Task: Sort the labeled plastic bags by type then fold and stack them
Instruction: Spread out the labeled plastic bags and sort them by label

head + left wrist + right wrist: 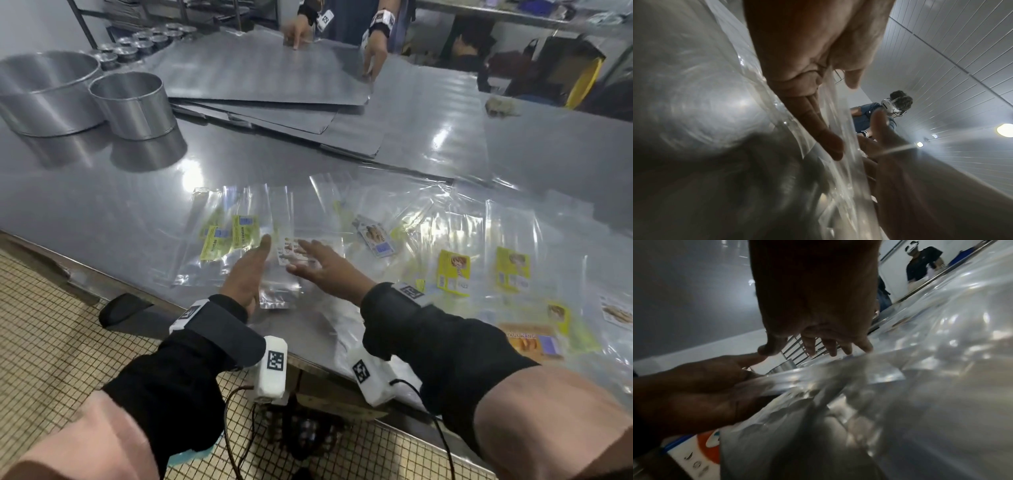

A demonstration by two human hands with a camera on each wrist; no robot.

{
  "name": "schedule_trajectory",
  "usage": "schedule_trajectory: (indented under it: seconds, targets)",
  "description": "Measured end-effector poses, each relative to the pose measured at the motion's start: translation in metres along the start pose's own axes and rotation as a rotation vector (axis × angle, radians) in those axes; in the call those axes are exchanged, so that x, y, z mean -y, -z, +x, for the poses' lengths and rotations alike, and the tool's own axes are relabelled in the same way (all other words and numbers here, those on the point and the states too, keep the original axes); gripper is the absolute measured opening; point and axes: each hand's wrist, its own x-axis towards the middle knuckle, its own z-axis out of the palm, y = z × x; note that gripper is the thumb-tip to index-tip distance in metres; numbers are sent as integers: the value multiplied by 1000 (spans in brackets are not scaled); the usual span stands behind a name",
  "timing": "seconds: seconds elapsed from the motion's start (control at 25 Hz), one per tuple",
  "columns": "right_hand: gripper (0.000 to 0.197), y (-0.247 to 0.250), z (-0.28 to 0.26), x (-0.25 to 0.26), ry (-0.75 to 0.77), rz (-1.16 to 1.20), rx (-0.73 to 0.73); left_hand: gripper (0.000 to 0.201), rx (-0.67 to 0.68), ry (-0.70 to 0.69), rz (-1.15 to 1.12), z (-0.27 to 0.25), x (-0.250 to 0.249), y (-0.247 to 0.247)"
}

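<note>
A: Where are the hands?

B: Both are out over the steel table [102, 205], close together and a little apart. The left hand [248, 274] stands on its edge, thumb up, fingers straight and together. The right hand [322, 267] is palm down, fingers spread and straight.

A: Holding anything?

B: Neither is curled round anything. Between them lies a clear bag [291, 240] with a small pale label [289, 251]. The right fingertips [303, 245] reach over that label; whether they press the film or hover just above it, I cannot tell. In the left wrist view the left fingers [818, 129] lie along shiny film [838, 146] and seem to touch it (the picture is blurred there).

A: And the right wrist view?

B: Dark. The right hand [813, 305] shows fingers hanging spread above crinkled film [859, 378], with the left hand [694, 386] low beside it against the film's edge.

A: The other bags?

B: Bags with green labels [233, 236] lie overlapping just left of the hands. Further bags [445, 233] spread to the right, some with yellow labels [454, 274], one with an orange label [527, 339] near the table's front edge.

A: Anything else?

B: Two round tins [133, 102] at far left, flat metal sheets [274, 82] behind, and another person's hands [375, 51] on those sheets.
</note>
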Motion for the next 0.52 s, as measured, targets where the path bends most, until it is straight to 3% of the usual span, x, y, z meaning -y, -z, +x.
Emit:
schedule_trajectory:
  seconds: [0.12, 0.2, 0.24, 0.36, 0.52]
  targets:
    - [55, 18, 2, -13, -20, 97, -169, 53, 14, -29, 35, 4, 3, 3]
    - [61, 43, 8, -41, -92, -43, -313, 56, 15, -16, 22, 8, 5, 9]
    - [69, 53, 11, -57, -151, -185, -308, 56, 6, -20, 11, 9, 5, 11]
    - [83, 62, 15, -90, -309, -528, -109, 54, -20, -60, 23, 9, 1, 15]
    - [50, 61, 16, -94, -268, -629, -161, 55, -13, -46, 17, 8, -2, 16]
